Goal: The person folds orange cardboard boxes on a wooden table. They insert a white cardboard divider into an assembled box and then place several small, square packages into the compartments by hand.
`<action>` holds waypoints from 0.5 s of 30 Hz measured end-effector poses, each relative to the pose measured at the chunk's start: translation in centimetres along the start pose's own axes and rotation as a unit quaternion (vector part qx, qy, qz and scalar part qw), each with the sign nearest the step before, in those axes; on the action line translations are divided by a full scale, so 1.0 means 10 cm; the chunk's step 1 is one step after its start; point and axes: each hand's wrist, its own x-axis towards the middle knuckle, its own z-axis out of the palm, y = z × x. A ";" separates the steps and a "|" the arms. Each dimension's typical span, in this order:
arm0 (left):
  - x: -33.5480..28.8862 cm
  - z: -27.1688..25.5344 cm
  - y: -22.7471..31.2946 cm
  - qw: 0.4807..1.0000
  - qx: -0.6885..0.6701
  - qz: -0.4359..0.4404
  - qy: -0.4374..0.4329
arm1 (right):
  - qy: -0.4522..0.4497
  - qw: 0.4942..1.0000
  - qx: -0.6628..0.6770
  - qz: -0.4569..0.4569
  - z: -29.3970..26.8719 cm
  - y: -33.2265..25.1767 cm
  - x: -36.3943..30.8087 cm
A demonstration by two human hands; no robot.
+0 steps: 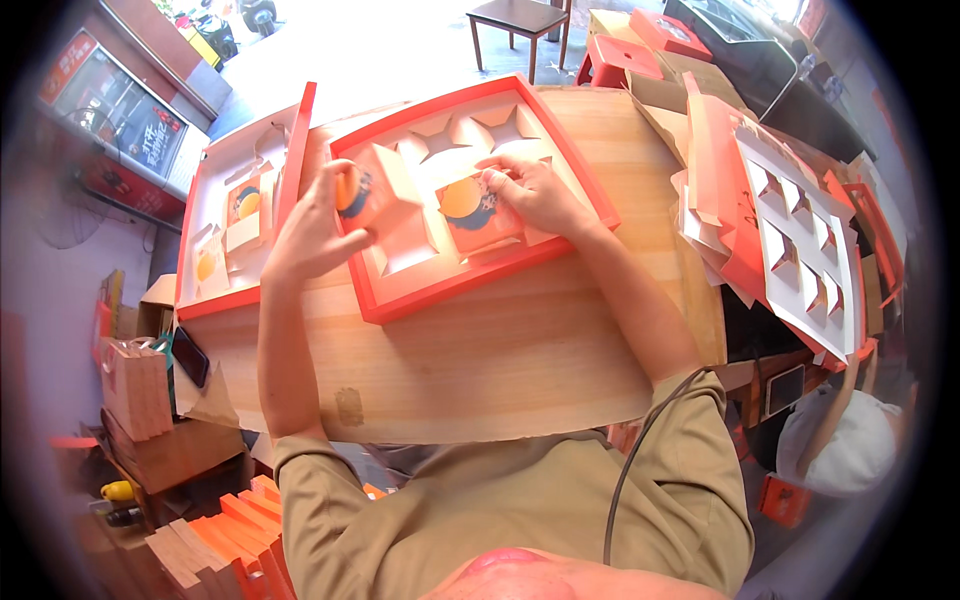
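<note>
A shallow red gift box with a pale insert of star-shaped cut-outs lies on the table before me. My left hand grips a small orange carton, slightly blurred, over the box's left part. Another small orange carton, printed with a yellow circle and dark blue shapes, sits in the insert near the middle. My right hand has its thumb and fingers pinched at that carton's upper right corner. Left of this box stands a second red-edged box with similar small cartons in it.
The wooden table curves toward me. Stacked red boxes with white cut-out inserts lean at the right. A phone and paper bags are at the left. Orange flat boxes stand below left. A stool and chair stand beyond.
</note>
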 end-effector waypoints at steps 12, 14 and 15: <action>0.05 -0.01 -0.40 0.999 0.002 -0.046 0.020 | -0.298 0.933 0.189 0.069 -0.68 -0.69 -0.25; 0.06 0.04 -0.46 0.999 0.030 -0.009 0.028 | -0.436 0.889 0.117 0.080 -0.65 -0.75 -0.34; 0.07 0.07 -0.45 0.998 0.052 0.001 0.029 | -0.474 0.865 0.129 0.103 -0.55 -0.70 -0.34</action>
